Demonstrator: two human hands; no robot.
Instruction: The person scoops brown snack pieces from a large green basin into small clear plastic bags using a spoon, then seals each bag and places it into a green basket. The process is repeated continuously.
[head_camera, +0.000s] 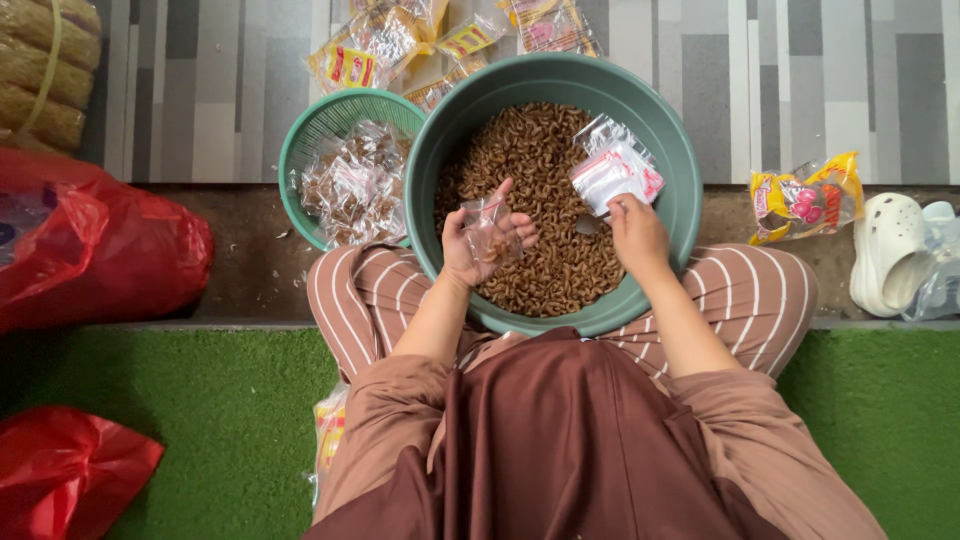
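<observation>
Many filled clear packets sit in the small green basket (310, 150), while the large green plastic basin (680, 200) remains full of brown curled snacks (540, 170); the left hand (470, 245) pinches an empty small clear plastic bag (490, 228), and the right hand (636, 232) closes on a metal spoon (588, 226).

The small clear bag (492, 228) covers much of the left hand's (478, 243) palm, and whether it holds any snacks is too small to tell. The right hand's (637, 232) fingertips are hidden behind the stack of empty bags (615, 170). The picture's edges cut off the red sacks (90, 245), the white clog (888, 252) and the packets (375, 45) at the top.
</observation>
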